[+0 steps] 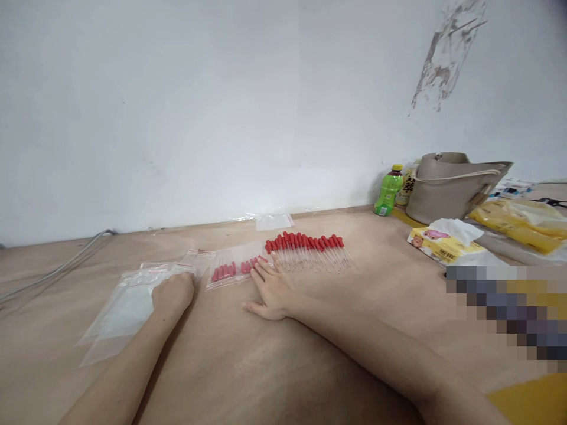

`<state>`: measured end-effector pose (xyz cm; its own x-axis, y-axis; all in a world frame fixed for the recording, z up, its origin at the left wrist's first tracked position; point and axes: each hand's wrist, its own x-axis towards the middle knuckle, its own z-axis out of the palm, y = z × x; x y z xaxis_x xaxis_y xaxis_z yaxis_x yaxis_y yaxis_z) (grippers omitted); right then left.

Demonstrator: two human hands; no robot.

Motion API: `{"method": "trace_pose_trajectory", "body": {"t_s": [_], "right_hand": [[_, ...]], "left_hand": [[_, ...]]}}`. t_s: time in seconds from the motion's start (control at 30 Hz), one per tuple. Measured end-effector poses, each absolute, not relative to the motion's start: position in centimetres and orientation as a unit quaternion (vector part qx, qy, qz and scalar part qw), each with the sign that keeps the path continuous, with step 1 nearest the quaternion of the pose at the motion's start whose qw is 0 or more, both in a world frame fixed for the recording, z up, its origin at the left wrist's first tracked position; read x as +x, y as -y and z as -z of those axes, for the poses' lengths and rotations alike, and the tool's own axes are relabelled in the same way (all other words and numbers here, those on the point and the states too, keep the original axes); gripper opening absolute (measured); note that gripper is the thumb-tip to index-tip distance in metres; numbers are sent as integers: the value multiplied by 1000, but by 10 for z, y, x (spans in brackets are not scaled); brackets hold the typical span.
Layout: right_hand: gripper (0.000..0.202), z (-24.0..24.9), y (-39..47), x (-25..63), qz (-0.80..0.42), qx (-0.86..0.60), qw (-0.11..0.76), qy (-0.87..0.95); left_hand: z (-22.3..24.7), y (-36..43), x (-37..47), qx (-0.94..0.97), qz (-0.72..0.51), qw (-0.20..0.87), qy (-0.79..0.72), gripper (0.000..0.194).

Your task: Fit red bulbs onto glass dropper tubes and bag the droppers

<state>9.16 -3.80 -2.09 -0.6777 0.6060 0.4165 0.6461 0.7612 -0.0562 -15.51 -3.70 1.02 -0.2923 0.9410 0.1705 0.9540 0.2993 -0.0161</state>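
Observation:
Curled into a fist, my left hand (174, 293) rests at the right edge of a stack of clear zip bags (128, 304); whatever its fingers hold, if anything, is hidden. My right hand (271, 290) lies with fingers spread, its fingertips on the right end of a zip bag with red-bulbed droppers (230, 265) inside. Just beyond those fingertips, a row of loose glass droppers (310, 254) lies side by side, red rubber bulbs pointing toward the wall and clear tubes toward me.
Behind the droppers lies another clear zip bag (273, 222), near the wall. A grey cable (88, 243) runs along the left. To the right stand a green bottle (388, 190), a beige bag (447, 189) and a yellow tissue pack (443, 243); yellow plastic (522, 224) lies beyond.

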Motion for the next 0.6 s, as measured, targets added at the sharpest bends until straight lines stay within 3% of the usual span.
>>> {"method": "trace_pose_trajectory", "body": {"t_s": [0.17, 0.33, 0.47, 0.6], "right_hand": [[75, 25, 37, 83, 25, -303, 240, 922], [34, 22, 34, 115, 43, -381, 364, 849], [20, 14, 13, 169, 70, -550, 393, 734], [24, 7, -9, 208, 53, -683, 321, 654]], "left_hand": [[-27, 45, -137, -608, 35, 144, 780, 35], [-27, 67, -85, -751, 75, 223, 617, 33], [-4, 89, -37, -847, 94, 164, 497, 36], [12, 106, -15, -914, 94, 41, 392, 48]]}}
